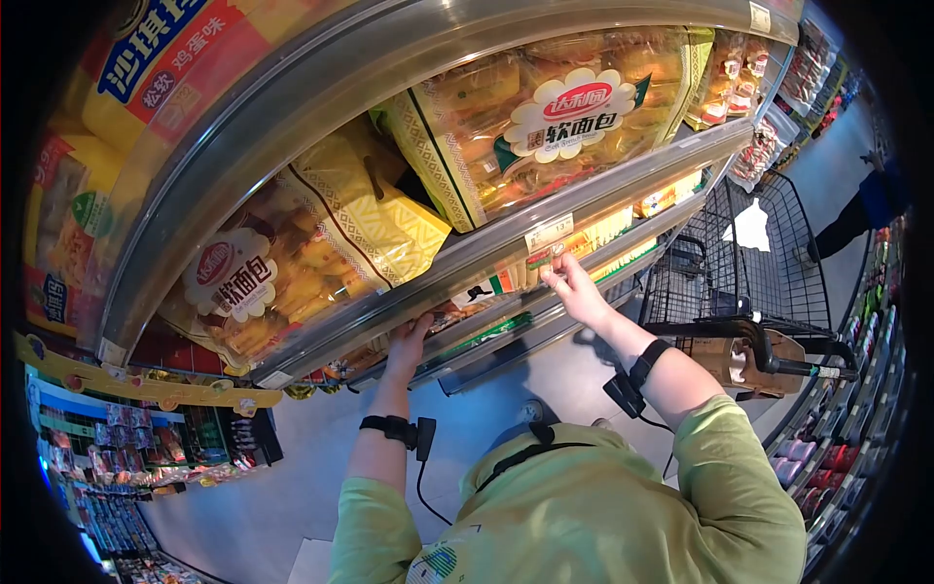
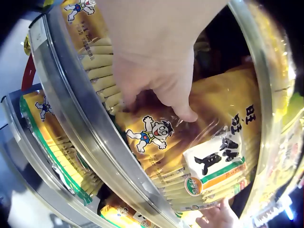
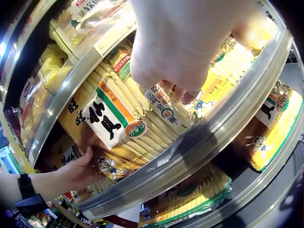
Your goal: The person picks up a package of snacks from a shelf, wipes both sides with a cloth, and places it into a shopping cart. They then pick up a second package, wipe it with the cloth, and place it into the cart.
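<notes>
From where I stand, L hand (image 2: 156,57) grips the L end of a yellow cracker bag (image 3: 137,147), thumb laid over its front. R hand (image 1: 581,294) is at the bag's R end, fingers bent; can't tell if they pinch it. Bag's on a shelf (image 3: 204,147), ctr of R-wrist view; another pack (image 3: 194,199) lies 1 shelf below, btm ctr. 2 big bread bags sit above in head view: 1 upper ctr, 1 mid-left. Cart (image 1: 761,346) w/ black wire, R side.
</notes>
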### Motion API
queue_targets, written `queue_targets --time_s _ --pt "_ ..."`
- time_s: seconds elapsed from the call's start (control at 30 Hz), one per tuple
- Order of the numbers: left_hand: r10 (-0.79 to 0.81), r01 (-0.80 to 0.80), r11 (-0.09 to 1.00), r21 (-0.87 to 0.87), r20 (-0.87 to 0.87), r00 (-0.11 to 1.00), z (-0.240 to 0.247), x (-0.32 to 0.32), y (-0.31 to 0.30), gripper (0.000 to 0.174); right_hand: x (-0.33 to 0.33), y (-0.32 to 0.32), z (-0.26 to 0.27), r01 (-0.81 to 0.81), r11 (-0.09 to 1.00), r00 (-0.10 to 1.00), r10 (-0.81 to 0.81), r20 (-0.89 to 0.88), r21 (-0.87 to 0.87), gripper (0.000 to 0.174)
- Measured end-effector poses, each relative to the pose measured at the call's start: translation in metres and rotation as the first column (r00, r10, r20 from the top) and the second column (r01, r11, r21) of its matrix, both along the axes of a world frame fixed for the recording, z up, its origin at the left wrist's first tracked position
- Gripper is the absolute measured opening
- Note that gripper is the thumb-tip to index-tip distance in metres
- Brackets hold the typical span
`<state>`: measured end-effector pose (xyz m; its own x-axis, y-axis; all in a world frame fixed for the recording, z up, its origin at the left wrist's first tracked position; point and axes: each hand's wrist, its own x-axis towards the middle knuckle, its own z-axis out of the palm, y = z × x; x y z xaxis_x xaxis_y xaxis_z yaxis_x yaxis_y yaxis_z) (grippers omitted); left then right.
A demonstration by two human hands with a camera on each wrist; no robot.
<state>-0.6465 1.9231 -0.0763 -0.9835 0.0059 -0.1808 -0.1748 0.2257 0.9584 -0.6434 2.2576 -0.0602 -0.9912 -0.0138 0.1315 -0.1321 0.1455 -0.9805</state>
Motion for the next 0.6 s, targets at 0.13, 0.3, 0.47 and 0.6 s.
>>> queue_targets --time_s 0.13,0.3,0.47,0.6 --pt "0.012 -0.013 1.0 0.014 0.081 0.997 0.0 -0.004 -0.003 0.044 0.015 -0.008 0.0 0.065 0.992 0.998 -0.066 0.0 0.104 0.02" --pt "-0.149 0.146 0.969 0.197 0.004 0.989 0.023 0.002 0.005 0.04 0.014 -0.005 0.013 0.096 0.975 0.995 -0.092 -0.026 0.2 0.037" --pt "-0.044 0.027 0.974 0.224 0.07 0.997 0.005 -0.001 -0.002 0.038 -0.012 0.002 0.0 -0.019 0.944 0.998 0.038 -0.053 0.329 0.071" --pt "-0.212 0.182 0.919 0.35 0.05 0.976 0.021 0.002 -0.012 0.037 -0.015 -0.015 -0.01 0.026 0.903 0.997 0.009 -0.08 0.429 0.067"
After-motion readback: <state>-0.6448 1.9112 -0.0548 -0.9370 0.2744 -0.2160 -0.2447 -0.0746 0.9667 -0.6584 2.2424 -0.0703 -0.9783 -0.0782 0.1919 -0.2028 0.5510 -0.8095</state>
